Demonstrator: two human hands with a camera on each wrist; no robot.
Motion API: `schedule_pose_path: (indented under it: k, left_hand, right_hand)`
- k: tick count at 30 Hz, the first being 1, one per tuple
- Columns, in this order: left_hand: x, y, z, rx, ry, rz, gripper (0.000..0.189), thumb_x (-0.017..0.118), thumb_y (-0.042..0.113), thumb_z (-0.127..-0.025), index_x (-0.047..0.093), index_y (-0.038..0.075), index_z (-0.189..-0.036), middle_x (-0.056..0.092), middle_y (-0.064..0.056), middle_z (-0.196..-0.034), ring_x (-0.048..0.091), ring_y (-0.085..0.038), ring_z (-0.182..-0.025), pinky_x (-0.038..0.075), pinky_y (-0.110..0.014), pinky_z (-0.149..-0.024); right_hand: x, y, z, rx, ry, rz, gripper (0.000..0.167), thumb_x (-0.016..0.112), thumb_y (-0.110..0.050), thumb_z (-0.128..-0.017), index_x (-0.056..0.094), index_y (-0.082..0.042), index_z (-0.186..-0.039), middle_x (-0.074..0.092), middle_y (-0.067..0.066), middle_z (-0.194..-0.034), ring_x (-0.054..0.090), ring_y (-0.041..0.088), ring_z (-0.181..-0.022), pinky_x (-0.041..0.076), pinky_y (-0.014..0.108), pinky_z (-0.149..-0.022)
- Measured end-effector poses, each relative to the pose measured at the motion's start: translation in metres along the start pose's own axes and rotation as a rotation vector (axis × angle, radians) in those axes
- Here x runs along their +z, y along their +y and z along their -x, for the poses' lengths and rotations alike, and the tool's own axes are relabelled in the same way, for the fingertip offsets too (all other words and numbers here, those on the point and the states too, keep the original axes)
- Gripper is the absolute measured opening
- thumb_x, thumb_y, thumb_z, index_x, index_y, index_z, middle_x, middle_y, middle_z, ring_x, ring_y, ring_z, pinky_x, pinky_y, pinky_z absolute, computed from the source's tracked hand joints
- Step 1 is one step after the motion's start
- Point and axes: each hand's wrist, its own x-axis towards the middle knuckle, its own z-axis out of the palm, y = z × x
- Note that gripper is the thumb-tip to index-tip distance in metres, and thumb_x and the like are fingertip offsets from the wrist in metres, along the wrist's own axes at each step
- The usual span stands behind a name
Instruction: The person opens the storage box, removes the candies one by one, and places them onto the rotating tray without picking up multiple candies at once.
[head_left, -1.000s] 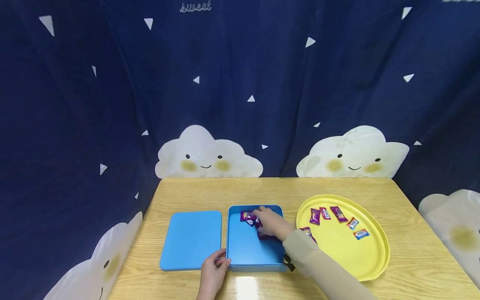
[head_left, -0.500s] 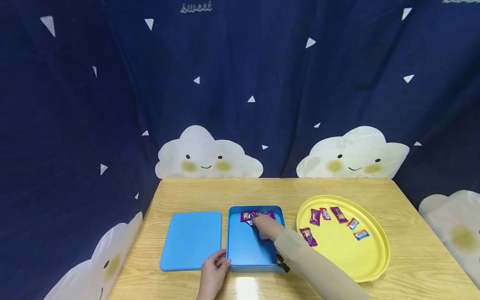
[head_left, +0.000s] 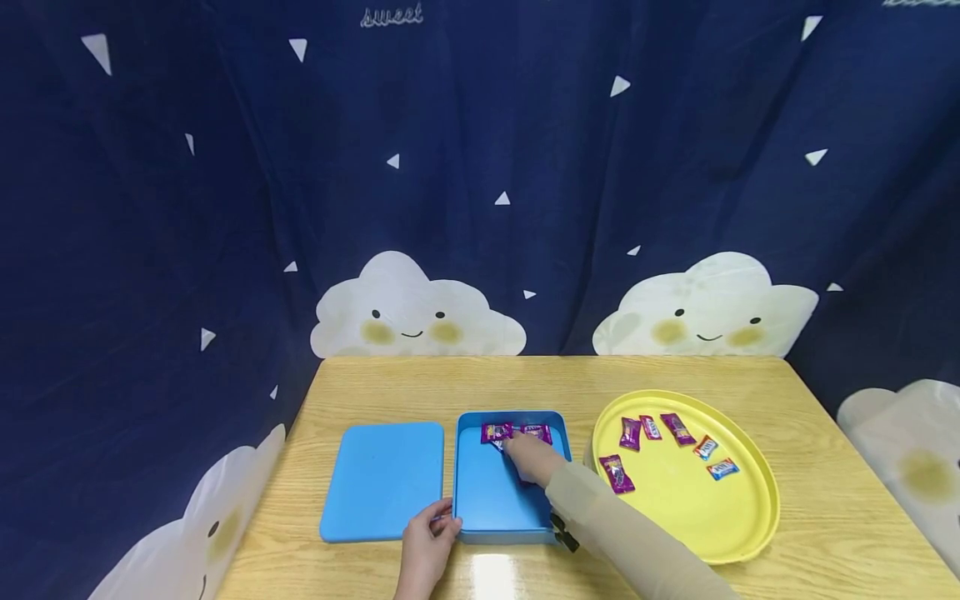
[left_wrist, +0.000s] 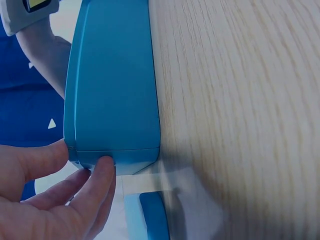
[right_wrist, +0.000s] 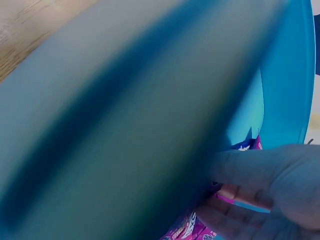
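Note:
My left hand grips the near left corner of an open blue box; in the left wrist view its thumb is at the rim and its fingers press the outer wall. Inside the box, my right hand reaches down among purple-wrapped candies. The right wrist view shows the thumb and fingers closed about a purple wrapper, partly hidden by a blurred pale shape in front. Two purple candies, one at left and one at right, lie along the back wall, with a whitish wrapper just below.
A flat blue lid lies left of the box. To the right stands a round yellow tray holding several purple, red and blue wrapped candies. All rest on a wooden table before a dark blue curtain.
My right hand has moved slightly down and left within the box, uncovering a purple candy at the back right. My left hand has stayed on the corner.

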Motion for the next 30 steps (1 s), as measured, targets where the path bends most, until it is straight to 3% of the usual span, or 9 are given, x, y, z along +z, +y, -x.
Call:
schedule_pose_path:
  k: [12, 21, 25, 30]
  left_hand:
    - [0.0, 0.0, 0.0, 0.0, -0.005, 0.002, 0.033, 0.063, -0.001, -0.082, 0.056, -0.013, -0.112, 0.063, -0.023, -0.1, 0.063, -0.026, -0.086, 0.055, -0.026, -0.068]
    - [0.001, 0.0, 0.0, 0.0, 0.007, -0.005, 0.033, 0.063, -0.002, -0.081, 0.057, -0.013, -0.111, 0.063, -0.021, -0.098, 0.063, -0.026, -0.086, 0.055, -0.026, -0.068]
    - [0.002, 0.0, -0.001, -0.003, 0.013, -0.006, 0.033, 0.064, -0.001, -0.081, 0.057, -0.012, -0.111, 0.064, -0.021, -0.098, 0.064, -0.025, -0.085, 0.055, -0.026, -0.068]
    - [0.002, -0.001, -0.001, -0.005, 0.013, -0.012, 0.033, 0.064, -0.001, -0.081, 0.057, -0.012, -0.112, 0.064, -0.021, -0.098, 0.064, -0.024, -0.085, 0.055, -0.025, -0.067]
  right_hand:
    - [-0.001, 0.0, 0.003, 0.019, -0.022, -0.025, 0.005, 0.062, -0.005, -0.085, 0.065, -0.008, -0.086, 0.059, 0.003, -0.074, 0.052, 0.014, -0.066, 0.054, 0.03, -0.073]
    - [-0.012, 0.005, 0.007, -0.016, -0.021, -0.098, 0.013, 0.072, -0.001, -0.075, 0.063, -0.01, -0.076, 0.054, -0.003, -0.067, 0.048, 0.013, -0.064, 0.049, 0.026, -0.063]
    - [-0.023, 0.011, 0.009, -0.046, 0.006, -0.167, 0.019, 0.076, -0.005, -0.071, 0.059, -0.012, -0.07, 0.051, -0.004, -0.065, 0.046, 0.013, -0.064, 0.043, 0.025, -0.059]
    - [-0.041, 0.025, 0.014, -0.069, 0.101, -0.29, 0.019, 0.075, -0.006, -0.073, 0.057, -0.011, -0.074, 0.049, -0.003, -0.067, 0.045, 0.014, -0.065, 0.041, 0.027, -0.059]
